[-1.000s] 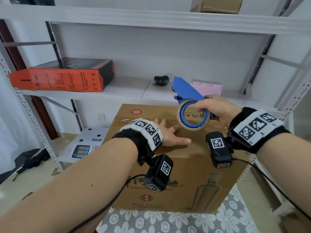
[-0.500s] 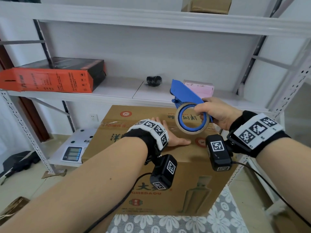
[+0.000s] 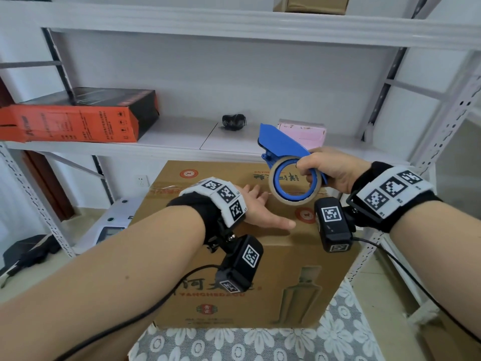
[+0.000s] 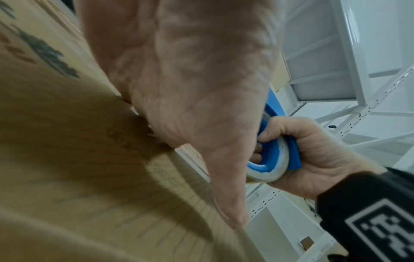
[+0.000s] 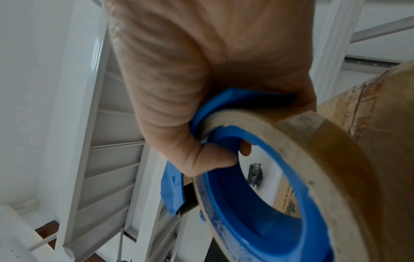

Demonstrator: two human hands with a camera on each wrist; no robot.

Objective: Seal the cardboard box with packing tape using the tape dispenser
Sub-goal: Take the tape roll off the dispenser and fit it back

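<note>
A brown cardboard box (image 3: 208, 282) with printed characters stands on a flowered cloth, its top flaps closed and a tape strip along the seam. My left hand (image 3: 260, 209) lies flat on the box top (image 4: 67, 159), fingers straight, thumb (image 4: 228, 195) reaching toward the near edge. My right hand (image 3: 330, 170) grips a blue tape dispenser (image 3: 281, 144) carrying a tan tape roll (image 3: 294, 183), fingers hooked through the ring (image 5: 257, 203). The roll hovers just above the right part of the box top, blade end pointing up and away.
White metal shelving (image 3: 182, 142) stands behind the box, holding an orange and black carton (image 3: 78, 121), a small black object (image 3: 233, 121) and a pink box (image 3: 307, 131). A scale (image 3: 112, 225) sits low at the left. The flowered cloth (image 3: 234, 345) covers the surface under the box.
The right hand with the dispenser has shifted slightly right and stays above the box. The left hand remains flat on the box top. The view has drifted a little.
</note>
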